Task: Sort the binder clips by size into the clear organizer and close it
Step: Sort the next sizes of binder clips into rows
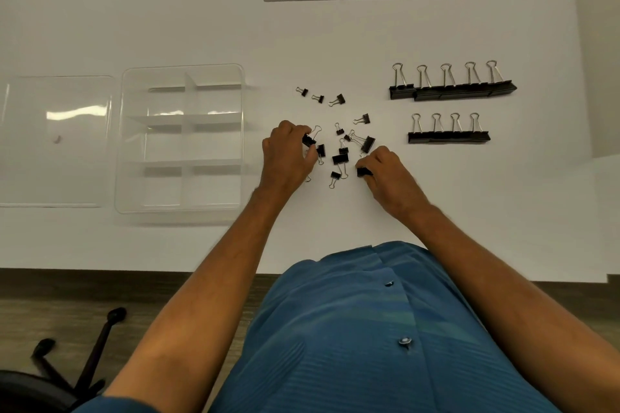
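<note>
Black clips — one pinched in left fingers [303, 134], another in right fingers [364, 166].

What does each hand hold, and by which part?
The left hand pinches a small binder clip by its black body. The right hand grips another clip, also by its body.
</note>
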